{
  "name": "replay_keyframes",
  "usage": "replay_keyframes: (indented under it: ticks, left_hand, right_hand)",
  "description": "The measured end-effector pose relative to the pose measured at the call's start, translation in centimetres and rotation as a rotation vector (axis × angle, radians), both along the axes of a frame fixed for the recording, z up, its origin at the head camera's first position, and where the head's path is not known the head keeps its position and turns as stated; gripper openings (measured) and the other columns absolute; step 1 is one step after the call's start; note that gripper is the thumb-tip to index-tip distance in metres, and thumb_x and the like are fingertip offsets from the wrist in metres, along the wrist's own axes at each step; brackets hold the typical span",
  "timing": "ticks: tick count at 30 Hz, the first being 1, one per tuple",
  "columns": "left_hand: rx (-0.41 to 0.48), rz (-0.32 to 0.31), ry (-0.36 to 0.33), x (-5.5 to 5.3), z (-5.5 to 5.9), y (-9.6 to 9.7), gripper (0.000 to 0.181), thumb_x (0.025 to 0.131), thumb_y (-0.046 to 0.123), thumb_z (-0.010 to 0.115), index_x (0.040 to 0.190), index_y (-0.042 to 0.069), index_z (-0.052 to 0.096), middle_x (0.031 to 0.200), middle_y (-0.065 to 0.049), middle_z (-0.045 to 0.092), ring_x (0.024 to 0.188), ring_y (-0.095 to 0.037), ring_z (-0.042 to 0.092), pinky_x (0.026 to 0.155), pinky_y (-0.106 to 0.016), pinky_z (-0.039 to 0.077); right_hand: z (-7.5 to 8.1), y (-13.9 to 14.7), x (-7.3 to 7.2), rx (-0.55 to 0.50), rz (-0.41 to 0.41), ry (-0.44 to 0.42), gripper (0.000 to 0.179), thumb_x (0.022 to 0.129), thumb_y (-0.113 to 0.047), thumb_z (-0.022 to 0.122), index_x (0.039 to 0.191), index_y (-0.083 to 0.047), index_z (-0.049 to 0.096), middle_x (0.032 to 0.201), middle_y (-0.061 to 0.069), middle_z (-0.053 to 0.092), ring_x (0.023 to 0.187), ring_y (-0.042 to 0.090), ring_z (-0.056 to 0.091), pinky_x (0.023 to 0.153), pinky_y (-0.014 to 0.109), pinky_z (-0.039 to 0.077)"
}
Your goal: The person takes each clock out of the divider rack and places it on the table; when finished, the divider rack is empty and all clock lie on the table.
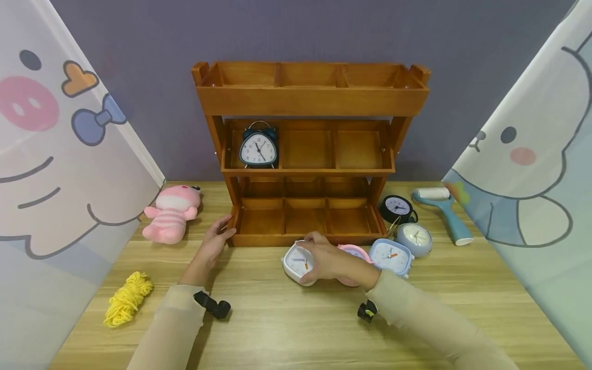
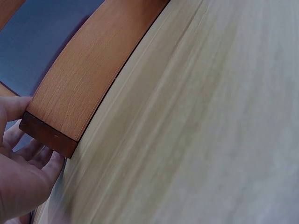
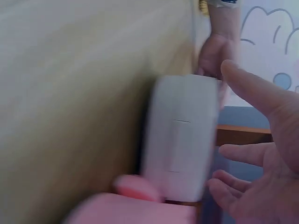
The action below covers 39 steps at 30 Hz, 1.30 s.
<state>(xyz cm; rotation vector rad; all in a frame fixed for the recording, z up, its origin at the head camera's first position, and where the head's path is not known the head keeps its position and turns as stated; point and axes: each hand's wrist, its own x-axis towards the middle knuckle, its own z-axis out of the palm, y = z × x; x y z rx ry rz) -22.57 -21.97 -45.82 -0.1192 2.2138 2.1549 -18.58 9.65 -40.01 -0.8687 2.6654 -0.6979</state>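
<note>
My left hand holds the front left end of the brown wooden shelf rack; in the left wrist view its thumb and fingers lie around the base's end. Over a white alarm clock in front of the rack is my right hand. The right wrist view shows that hand's fingers spread and apart from the clock's white side. Partly behind the right hand lies a pink clock. A dark green alarm clock stands in the middle tier's left compartment.
Right of the pink clock are a light blue square clock, a pale round clock and a black clock. A blue-handled lint roller lies beyond. On the left are a pink plush toy and a yellow yarn bundle.
</note>
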Motion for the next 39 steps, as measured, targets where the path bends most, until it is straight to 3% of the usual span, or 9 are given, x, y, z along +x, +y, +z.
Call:
replay_keyframes:
  ticks: [3, 7, 14, 28, 36, 39]
  left_hand:
    - [0.009, -0.004, -0.015, 0.2, 0.5, 0.1, 0.055, 0.100, 0.000, 0.048, 0.150, -0.004, 0.026, 0.156, -0.024, 0.018, 0.140, -0.038, 0.019, 0.112, -0.049, 0.020]
    - [0.001, -0.003, -0.023, 0.6, 1.1, 0.2, 0.055, 0.100, 0.001, 0.048, 0.150, -0.005, 0.026, 0.156, -0.024, 0.018, 0.141, -0.039, 0.017, 0.113, -0.050, 0.019]
    - [-0.018, 0.005, -0.003, 0.2, 0.2, 0.1, 0.055, 0.100, 0.003, 0.049, 0.150, -0.003, 0.028, 0.156, -0.023, 0.020, 0.140, -0.038, 0.020, 0.112, -0.049, 0.020]
    - [-0.023, 0.008, -0.001, 0.1, 0.1, 0.0, 0.054, 0.100, 0.001, 0.049, 0.150, -0.004, 0.028, 0.156, -0.024, 0.020, 0.140, -0.039, 0.020, 0.112, -0.050, 0.020]
    - [-0.018, -0.003, -0.010, 0.2, 0.1, 0.0, 0.055, 0.100, 0.002, 0.049, 0.151, -0.003, 0.027, 0.156, -0.023, 0.018, 0.140, -0.038, 0.020, 0.112, -0.049, 0.020]
    - [-0.015, -0.005, -0.006, 0.3, 0.0, -0.1, 0.056, 0.101, 0.002, 0.048, 0.151, -0.003, 0.026, 0.156, -0.023, 0.018, 0.140, -0.037, 0.021, 0.112, -0.049, 0.020]
  right_hand:
    - [1.8, -0.4, -0.5, 0.002, 0.035, 0.007, 0.085, 0.073, -0.028, 0.088, 0.144, -0.005, 0.046, 0.140, 0.016, 0.033, 0.123, 0.030, 0.040, 0.094, 0.039, 0.045]
    - [4.6, -1.7, -1.9, -0.040, 0.047, 0.105, 0.082, 0.077, -0.029, 0.085, 0.145, -0.008, 0.045, 0.142, 0.016, 0.032, 0.127, 0.030, 0.038, 0.097, 0.039, 0.044]
    - [8.4, -4.4, -4.4, -0.182, -0.025, 0.280, 0.074, 0.080, -0.026, 0.083, 0.143, -0.009, 0.049, 0.141, 0.014, 0.036, 0.127, 0.027, 0.039, 0.101, 0.038, 0.040]
    - [11.6, -8.3, -9.9, -0.345, -0.149, 0.426, 0.068, 0.085, -0.019, 0.078, 0.145, -0.008, 0.046, 0.148, 0.015, 0.028, 0.135, 0.029, 0.027, 0.105, 0.033, 0.034]
    - [12.1, -9.6, -11.6, -0.317, -0.206, 0.416, 0.071, 0.085, -0.021, 0.078, 0.146, -0.011, 0.045, 0.153, 0.011, 0.023, 0.136, 0.028, 0.027, 0.105, 0.034, 0.034]
    - [12.5, -10.2, -11.8, -0.250, -0.214, 0.434, 0.073, 0.084, -0.026, 0.078, 0.148, -0.015, 0.043, 0.155, 0.007, 0.022, 0.133, 0.028, 0.030, 0.102, 0.034, 0.037]
